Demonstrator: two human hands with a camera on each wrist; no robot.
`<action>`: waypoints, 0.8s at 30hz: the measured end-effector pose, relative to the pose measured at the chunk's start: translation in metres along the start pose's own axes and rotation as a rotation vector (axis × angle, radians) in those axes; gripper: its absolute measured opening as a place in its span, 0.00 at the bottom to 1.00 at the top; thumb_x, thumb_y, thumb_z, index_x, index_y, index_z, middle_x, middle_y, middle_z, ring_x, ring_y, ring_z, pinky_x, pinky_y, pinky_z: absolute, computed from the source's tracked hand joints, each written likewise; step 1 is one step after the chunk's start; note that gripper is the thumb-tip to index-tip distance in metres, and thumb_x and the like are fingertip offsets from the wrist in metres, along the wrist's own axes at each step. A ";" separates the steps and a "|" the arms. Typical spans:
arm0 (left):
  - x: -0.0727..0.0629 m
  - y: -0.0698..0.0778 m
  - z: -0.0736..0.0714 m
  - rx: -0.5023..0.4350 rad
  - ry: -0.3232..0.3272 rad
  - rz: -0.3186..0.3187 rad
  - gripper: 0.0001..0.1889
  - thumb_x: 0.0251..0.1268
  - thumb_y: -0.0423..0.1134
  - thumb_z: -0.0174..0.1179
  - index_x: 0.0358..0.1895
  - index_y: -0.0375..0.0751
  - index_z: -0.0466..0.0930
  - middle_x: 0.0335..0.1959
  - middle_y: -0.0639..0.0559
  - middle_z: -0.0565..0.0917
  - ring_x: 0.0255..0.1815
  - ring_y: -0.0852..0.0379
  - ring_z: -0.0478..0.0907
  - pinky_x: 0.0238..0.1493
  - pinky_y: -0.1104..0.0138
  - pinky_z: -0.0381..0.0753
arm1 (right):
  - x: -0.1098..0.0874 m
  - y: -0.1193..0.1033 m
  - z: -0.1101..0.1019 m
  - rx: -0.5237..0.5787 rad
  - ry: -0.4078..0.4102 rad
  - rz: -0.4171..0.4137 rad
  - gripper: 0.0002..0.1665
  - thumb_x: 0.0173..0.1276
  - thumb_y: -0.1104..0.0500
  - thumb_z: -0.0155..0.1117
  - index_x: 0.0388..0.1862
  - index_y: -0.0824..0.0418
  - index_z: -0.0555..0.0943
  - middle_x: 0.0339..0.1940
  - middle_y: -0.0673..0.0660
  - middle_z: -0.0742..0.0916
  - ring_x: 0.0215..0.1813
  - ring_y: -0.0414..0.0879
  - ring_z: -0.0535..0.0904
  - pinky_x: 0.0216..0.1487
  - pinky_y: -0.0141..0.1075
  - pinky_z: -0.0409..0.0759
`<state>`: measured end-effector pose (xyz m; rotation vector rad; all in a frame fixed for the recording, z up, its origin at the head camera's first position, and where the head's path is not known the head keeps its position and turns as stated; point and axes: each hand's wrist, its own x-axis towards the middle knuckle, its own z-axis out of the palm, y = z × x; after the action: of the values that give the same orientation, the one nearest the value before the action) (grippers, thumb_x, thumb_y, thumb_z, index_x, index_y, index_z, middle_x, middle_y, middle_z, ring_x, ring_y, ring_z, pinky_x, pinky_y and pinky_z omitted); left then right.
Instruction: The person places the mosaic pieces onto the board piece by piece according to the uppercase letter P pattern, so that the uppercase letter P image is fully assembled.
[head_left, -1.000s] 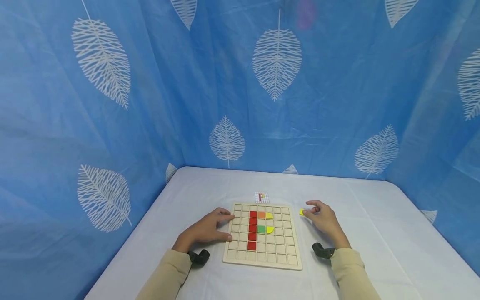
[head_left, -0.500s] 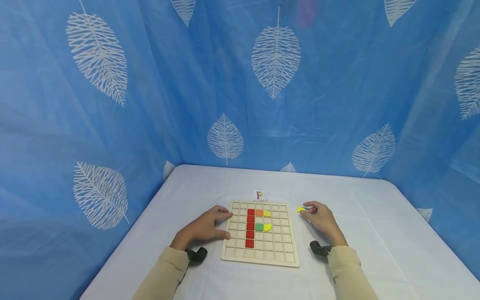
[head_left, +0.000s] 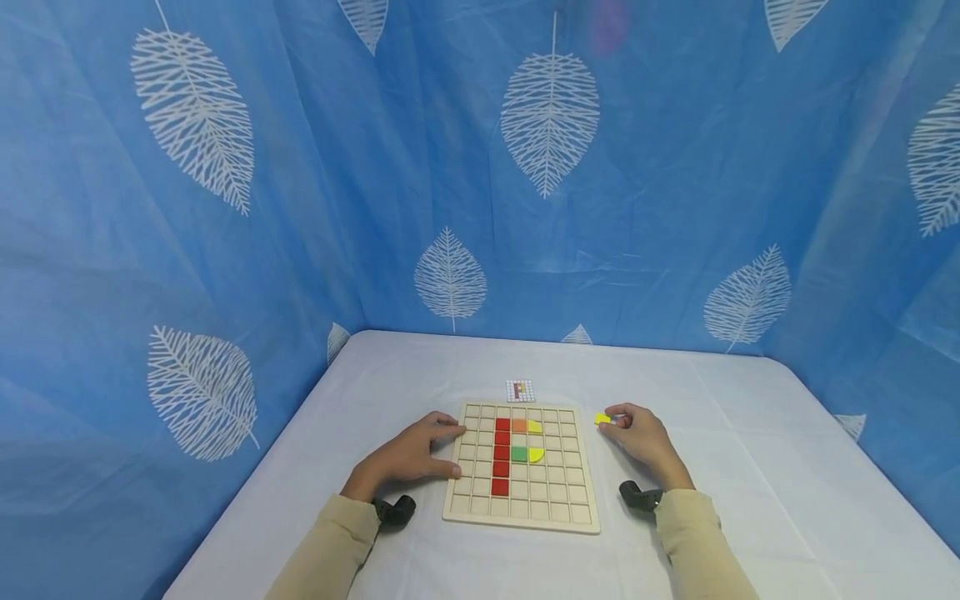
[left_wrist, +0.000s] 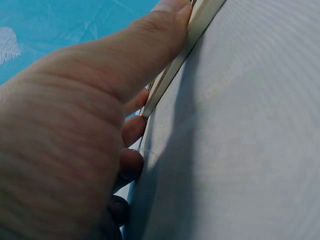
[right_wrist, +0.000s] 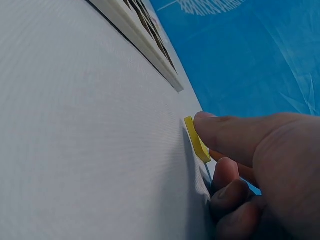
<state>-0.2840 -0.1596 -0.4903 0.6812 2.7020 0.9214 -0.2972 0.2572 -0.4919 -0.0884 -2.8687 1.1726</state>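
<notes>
A wooden grid board (head_left: 528,515) lies flat on the white table. In its cells sit a column of red squares (head_left: 500,468), an orange square (head_left: 519,426), a green square (head_left: 519,454) and two yellow rounded pieces (head_left: 536,455). My left hand (head_left: 405,452) rests at the board's left edge, thumb and forefinger spread and touching the rim; the left wrist view shows the thumb (left_wrist: 150,45) on that edge. Right of the board, my right hand (head_left: 647,437) pinches a yellow piece (right_wrist: 197,140) between thumb and fingers, just over the tablecloth. The fingers partly hide its shape.
Behind the board lies a small printed card (head_left: 520,391) with a coloured grid pattern. A blue curtain (head_left: 637,275) with white leaves rises along the table's far and side edges. Black wrist devices (head_left: 396,512) sit on both arms.
The right forefinger has come down toward the thumb, and more of the yellow piece shows. My left hand keeps its place on the board while the head view has shifted slightly.
</notes>
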 end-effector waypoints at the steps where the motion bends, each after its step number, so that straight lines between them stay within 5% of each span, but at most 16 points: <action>1: 0.000 0.000 0.000 -0.004 0.000 -0.003 0.43 0.52 0.64 0.72 0.73 0.58 0.71 0.71 0.51 0.68 0.73 0.46 0.66 0.71 0.45 0.68 | 0.000 0.000 0.000 -0.003 0.000 -0.002 0.26 0.67 0.52 0.68 0.58 0.66 0.80 0.32 0.53 0.80 0.34 0.46 0.73 0.35 0.36 0.69; 24: -0.002 0.001 -0.001 -0.010 0.006 0.003 0.42 0.52 0.64 0.71 0.73 0.57 0.71 0.71 0.51 0.68 0.73 0.47 0.66 0.71 0.45 0.69 | 0.002 0.004 0.003 -0.037 0.019 -0.036 0.23 0.67 0.54 0.68 0.56 0.66 0.81 0.30 0.53 0.80 0.32 0.46 0.72 0.34 0.36 0.69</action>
<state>-0.2822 -0.1604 -0.4891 0.6813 2.7010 0.9385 -0.2991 0.2579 -0.4966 -0.0485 -2.8638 1.1064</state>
